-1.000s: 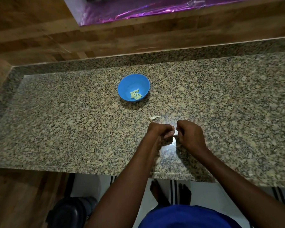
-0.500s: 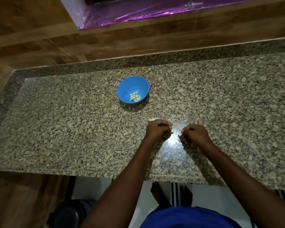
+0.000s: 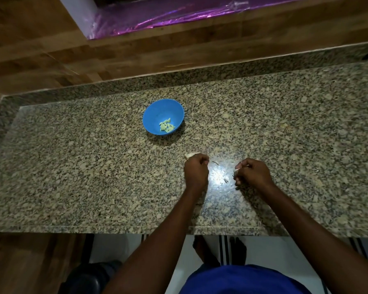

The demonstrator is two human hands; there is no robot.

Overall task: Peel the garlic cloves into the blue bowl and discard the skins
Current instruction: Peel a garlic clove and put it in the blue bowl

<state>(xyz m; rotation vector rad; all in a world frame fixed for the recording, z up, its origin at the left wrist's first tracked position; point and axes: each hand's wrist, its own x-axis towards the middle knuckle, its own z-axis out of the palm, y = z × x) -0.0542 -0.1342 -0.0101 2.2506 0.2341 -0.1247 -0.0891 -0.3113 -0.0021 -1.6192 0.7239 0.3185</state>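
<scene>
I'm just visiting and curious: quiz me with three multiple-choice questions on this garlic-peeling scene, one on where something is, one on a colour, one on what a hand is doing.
1. Where do the peeled garlic pieces lie?
A. in the bowl
B. on the floor
C. in a pan

2. What colour is the bowl?
A. red
B. blue
C. white

3. How is the right hand?
A. flat on the counter
B. fingers curled, pinching a pale garlic bit
C. inside the bowl

Answers:
1 A: the pale peeled garlic pieces sit at the bottom of the bowl.
2 B: the bowl is plainly blue against the speckled counter.
3 B: the right hand has curled fingers with a pale garlic bit at its fingertips, apart from the left hand.
</scene>
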